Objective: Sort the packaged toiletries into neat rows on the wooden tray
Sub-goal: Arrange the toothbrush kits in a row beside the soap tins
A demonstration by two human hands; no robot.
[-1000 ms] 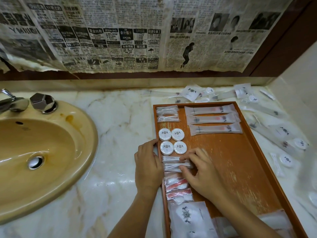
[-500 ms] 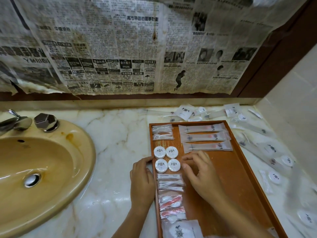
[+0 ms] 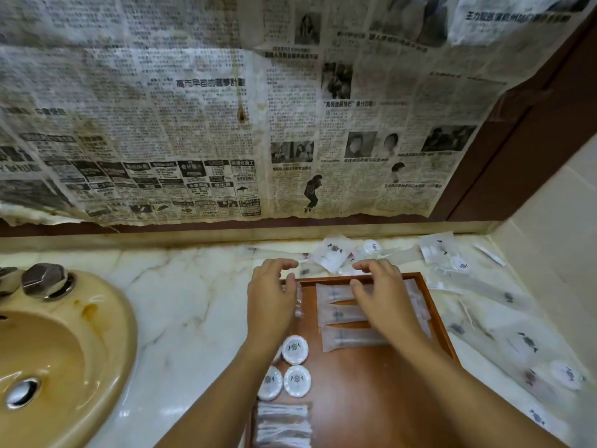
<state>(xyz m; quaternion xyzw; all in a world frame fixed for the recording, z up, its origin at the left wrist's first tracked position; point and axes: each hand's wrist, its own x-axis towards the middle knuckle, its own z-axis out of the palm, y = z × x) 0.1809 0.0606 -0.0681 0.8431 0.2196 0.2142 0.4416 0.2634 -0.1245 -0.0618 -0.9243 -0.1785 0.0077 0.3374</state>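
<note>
The left hand hangs over the far left corner of the wooden tray. Its grip is loose and bent and holds nothing. Just past that far edge, between the two hands, a square white packet lies flat on the desk, turned a bit like a diamond. The right hand is over the long tube packets, which lie side to side. Its grip is also loose and holds nothing. Both hands look about as near to the packet.

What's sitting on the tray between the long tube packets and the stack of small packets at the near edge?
In the head view, round white soaps lie between the tube packets and the near stack, along the tray's left side.
</note>
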